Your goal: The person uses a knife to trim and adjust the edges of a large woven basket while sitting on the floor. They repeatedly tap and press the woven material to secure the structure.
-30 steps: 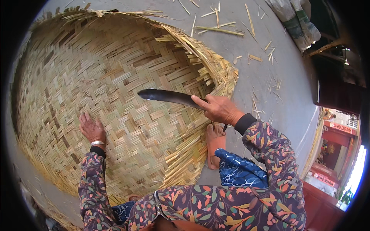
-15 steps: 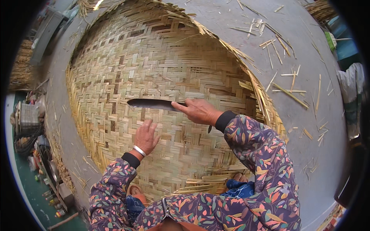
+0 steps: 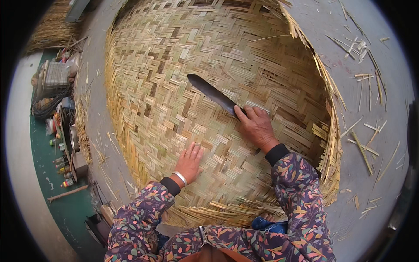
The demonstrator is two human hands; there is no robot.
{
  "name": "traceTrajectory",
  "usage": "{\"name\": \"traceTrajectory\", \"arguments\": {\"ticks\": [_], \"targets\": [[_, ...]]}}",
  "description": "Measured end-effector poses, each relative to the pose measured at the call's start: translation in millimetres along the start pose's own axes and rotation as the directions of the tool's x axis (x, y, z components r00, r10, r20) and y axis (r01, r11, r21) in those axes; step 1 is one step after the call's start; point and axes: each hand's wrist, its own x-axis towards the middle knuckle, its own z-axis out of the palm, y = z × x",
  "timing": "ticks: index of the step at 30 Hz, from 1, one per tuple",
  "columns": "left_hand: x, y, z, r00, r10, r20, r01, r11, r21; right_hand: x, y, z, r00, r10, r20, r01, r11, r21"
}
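A large woven mat of split strips (image 3: 196,48), with raised, ragged edges, spreads out before me. My right hand (image 3: 256,125) grips a long dark-bladed knife (image 3: 212,93) by its handle end, with the index finger laid along it. The blade points to the far left, low over the weave; whether it touches the mat I cannot tell. Lower and to the left, my left hand (image 3: 188,163) lies palm down on the mat with its fingers stretched out, holding nothing. A pale bracelet (image 3: 180,178) circles that wrist.
Cut strip pieces (image 3: 363,153) litter the grey floor on the right. Along the left stand a wire crate (image 3: 57,77), coiled dark cable (image 3: 48,105), small bottles (image 3: 68,182) and a wooden stick (image 3: 67,193). Bundled straw-like stalks (image 3: 50,30) lie at the far left.
The view has shifted, so the mat sits farther right. The knife has swung from nearly level to a slant, its tip pointing farther away. My left hand now rests flatter on the weave.
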Motion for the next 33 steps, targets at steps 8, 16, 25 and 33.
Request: {"name": "traceTrajectory", "arguments": {"ticks": [8,16,25,33], "targets": [[5,14,-7,0.997,-0.076,0.024,0.075,0.996,0.040,6,3,1,0.997,0.052,0.054,-0.055,0.997,0.057],[5,17,-3,0.992,-0.120,0.038,0.118,0.992,0.050,7,5,3,0.994,0.055,0.091,-0.063,0.994,0.089],[7,23,-4,0.987,-0.157,0.019,0.154,0.982,0.113,3,7,5,0.997,0.032,0.064,-0.038,0.995,0.096],[9,26,6,0.980,-0.197,-0.026,0.198,0.976,0.092,1,6,11,1.000,0.004,0.013,-0.004,0.999,0.035]]}}
